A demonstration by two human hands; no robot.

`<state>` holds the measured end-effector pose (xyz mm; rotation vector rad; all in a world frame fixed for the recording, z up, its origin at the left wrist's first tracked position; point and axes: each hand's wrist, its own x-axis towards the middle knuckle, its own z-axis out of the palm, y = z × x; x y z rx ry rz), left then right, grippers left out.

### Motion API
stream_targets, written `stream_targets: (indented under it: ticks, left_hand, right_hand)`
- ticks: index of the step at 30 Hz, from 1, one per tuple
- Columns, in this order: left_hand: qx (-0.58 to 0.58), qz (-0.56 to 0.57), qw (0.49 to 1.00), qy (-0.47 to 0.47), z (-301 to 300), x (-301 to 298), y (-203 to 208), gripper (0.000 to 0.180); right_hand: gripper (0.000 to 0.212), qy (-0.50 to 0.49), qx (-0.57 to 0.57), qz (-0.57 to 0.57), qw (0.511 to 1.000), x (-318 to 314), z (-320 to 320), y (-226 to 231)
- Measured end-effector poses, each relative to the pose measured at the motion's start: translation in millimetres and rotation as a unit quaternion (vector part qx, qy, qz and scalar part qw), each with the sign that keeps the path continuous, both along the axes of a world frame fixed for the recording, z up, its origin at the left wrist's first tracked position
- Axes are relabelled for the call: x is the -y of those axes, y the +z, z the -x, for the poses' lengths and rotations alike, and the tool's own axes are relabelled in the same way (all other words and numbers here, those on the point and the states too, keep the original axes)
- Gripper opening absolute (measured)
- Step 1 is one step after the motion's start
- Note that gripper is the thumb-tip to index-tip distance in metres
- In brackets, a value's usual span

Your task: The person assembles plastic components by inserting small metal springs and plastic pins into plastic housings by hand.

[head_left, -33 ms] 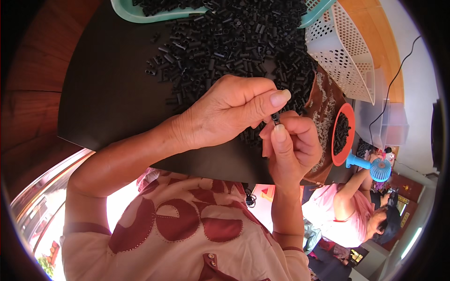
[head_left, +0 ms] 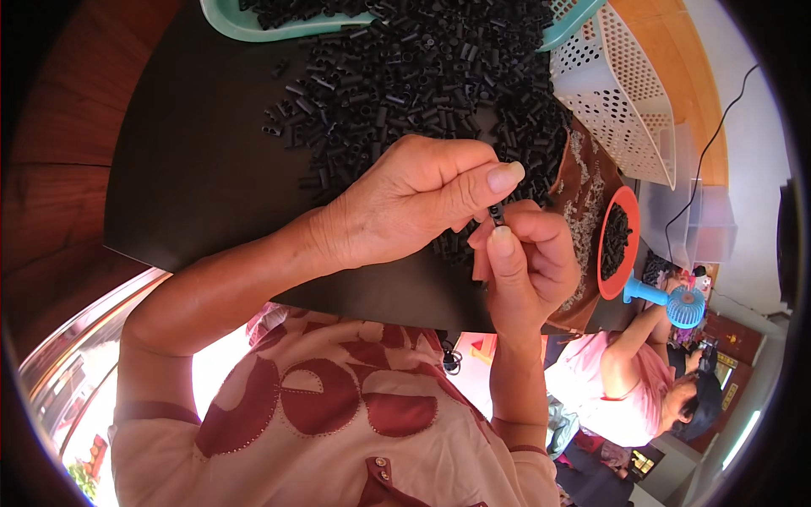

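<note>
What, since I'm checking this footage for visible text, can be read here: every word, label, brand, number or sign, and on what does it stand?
Readable text: none.
The yellow patches on the dark red background panel: too small and blurred to tell whether they carry writing.
The small black piece between the left hand and right hand: too small to make out any marking.

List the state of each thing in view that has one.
Left hand: closed, pinching the small black part
Right hand: closed, pinching the same part
Small black part: held between both hands
Black pieces: heaped loose on the dark table
Orange bowl: holding black pieces
Teal tray at left: holding black pieces
Blue fan: running or off, cannot tell
</note>
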<state>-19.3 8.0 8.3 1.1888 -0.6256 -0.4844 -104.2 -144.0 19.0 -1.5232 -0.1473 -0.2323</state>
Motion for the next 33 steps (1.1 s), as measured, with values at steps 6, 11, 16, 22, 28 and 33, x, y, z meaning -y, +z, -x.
stream_targets:
  ticks: [6, 11, 16, 22, 28, 33]
  left_hand:
    - [-0.007, 0.009, 1.000, 0.003, 2, 1, -2, 0.037]
    - [0.002, 0.019, 1.000, -0.007, 1, 3, -5, 0.037]
    - [-0.012, 0.011, 1.000, -0.021, 0, 1, -2, 0.037]
    - [-0.206, 0.017, 0.974, -0.097, 0, -2, 5, 0.038]
    - [-0.252, 0.022, 0.962, -0.101, 0, -2, 3, 0.041]
    - [-0.268, 0.008, 0.956, -0.121, 2, -1, 3, 0.044]
  right_hand:
    - [0.016, -0.036, 0.069, 0.199, 0.977, 6, 1, -1]
    - [0.017, -0.012, 0.084, 0.161, 0.983, 9, 0, -5]
    - [0.037, -0.001, 0.063, 0.131, 0.989, 10, -8, 0]
    - [0.050, 0.034, 0.118, 0.255, 0.959, 16, -20, 11]
    - [0.044, 0.037, 0.154, 0.312, 0.937, 13, -23, 13]
    - [0.033, 0.013, 0.175, 0.305, 0.936, 9, -23, 16]
